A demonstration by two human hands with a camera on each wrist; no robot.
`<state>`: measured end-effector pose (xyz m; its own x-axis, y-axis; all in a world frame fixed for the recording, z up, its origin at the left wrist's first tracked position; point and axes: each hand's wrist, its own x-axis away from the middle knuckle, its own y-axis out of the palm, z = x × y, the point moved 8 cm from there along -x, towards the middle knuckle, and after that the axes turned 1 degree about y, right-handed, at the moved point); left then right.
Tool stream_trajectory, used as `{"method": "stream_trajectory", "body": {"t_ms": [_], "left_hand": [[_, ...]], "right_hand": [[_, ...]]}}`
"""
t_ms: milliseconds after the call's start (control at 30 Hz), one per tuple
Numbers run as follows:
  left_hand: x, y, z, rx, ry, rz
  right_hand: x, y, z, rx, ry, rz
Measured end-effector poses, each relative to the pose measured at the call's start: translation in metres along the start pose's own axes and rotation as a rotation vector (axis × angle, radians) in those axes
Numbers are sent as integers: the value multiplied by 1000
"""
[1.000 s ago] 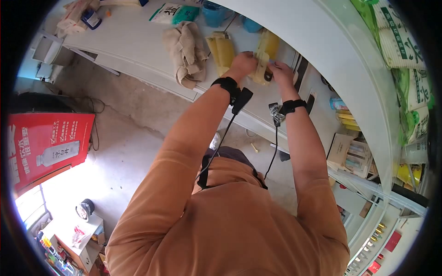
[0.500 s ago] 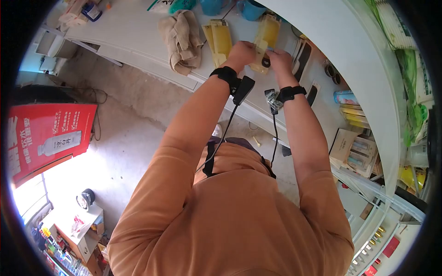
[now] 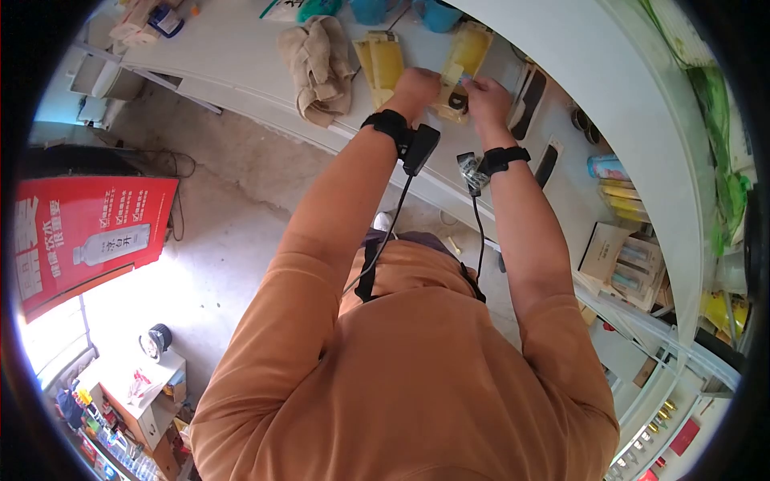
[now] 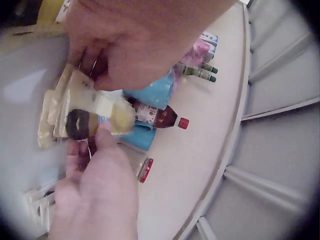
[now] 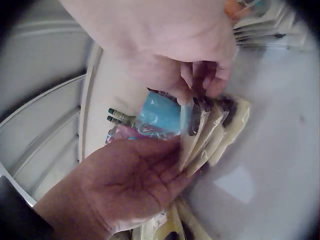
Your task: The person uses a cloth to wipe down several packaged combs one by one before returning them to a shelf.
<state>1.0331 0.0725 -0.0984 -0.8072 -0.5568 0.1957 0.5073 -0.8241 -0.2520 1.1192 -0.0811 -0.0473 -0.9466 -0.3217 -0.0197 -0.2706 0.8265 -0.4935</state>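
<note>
Between the two hands is a stack of flat, clear-and-yellowish plastic packets, with a dark rounded piece showing near the end of the top one. My right hand pinches that stack, its thumb over a small light-blue label in the left wrist view. On the other side, my left hand holds the packets' edges; the right wrist view shows its palm with the fingers partly behind them. Seen from there, several packets fan slightly apart. Another pile of yellow packets lies just beyond the left hand.
A crumpled beige cloth lies left of the piles on the white table. Blue cups stand at the back, with a red-capped bottle near them. Dark flat items and an open box sit to the right.
The head view has shifted a little. My left hand has drawn slightly away to the left, baring more of the packet's dark piece; the right hand keeps its pinch.
</note>
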Motion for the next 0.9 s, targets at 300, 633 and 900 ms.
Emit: {"method": "stream_trajectory", "body": {"t_ms": [300,633,900], "left_hand": [[26,-13,39,-226,33,25],[18,-24,55,-173,211,120],[27,-22,37,-246,91,98]], "right_hand": [[13,-10,-17,-30,98,32],[11,-11,-23,-375,42,57],[17,1,-18,-28,-16,40]]}}
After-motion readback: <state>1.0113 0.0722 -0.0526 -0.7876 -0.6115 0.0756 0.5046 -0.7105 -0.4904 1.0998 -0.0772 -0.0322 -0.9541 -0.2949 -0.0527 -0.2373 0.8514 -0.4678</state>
